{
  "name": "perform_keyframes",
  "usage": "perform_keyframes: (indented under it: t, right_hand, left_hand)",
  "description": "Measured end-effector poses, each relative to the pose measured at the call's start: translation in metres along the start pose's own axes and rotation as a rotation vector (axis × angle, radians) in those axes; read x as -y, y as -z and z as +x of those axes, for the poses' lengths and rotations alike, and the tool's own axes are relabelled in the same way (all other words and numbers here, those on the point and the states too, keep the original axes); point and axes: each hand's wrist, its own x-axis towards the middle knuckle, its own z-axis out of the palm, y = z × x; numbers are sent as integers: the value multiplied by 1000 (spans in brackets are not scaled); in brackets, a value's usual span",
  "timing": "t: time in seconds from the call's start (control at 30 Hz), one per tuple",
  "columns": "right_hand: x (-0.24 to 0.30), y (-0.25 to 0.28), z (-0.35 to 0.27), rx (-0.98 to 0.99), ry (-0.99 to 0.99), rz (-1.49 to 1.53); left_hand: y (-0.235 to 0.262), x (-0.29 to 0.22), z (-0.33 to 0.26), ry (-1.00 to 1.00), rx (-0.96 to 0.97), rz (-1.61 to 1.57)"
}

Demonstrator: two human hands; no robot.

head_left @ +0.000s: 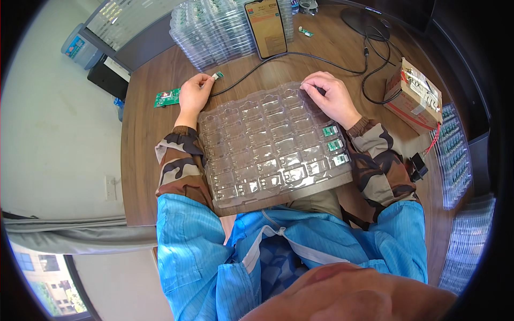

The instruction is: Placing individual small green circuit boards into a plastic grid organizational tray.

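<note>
My left hand [195, 97] is closed, its thumb and fingertips pinching a small green circuit board [218, 75] above the table. Beside that hand, and partly hidden by it, lies a larger green circuit board [167, 98]. A clear plastic tray [262, 144] with rows of moulded pockets lies in front of me, between my forearms. Three small green boards [335, 145] sit in its right-hand column, towards the near end. At the tray's far right corner, my right hand [333, 96] has thumb and forefinger closed on the rim.
Stacked clear trays [211, 35] stand at the back, with a phone [266, 29] propped against them. A black cable [305, 55] crosses the table. One loose board [305, 32] lies behind it. On the right are a cardboard box [413, 96] and a filled tray [454, 155].
</note>
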Motion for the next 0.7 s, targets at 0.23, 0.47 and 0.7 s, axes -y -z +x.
perform_keyframes:
  t: [0.23, 0.47, 0.7]
  right_hand:
    - [-2, 1, -1, 13, 3, -9]
    - [0, 1, 0, 28, 1, -29]
    - [1, 1, 0, 36, -14, -29]
  left_hand:
    - [-1, -1, 1, 7, 10, 3]
    - [0, 3, 0, -1, -1, -16]
    - [-1, 4, 2, 0, 5, -16]
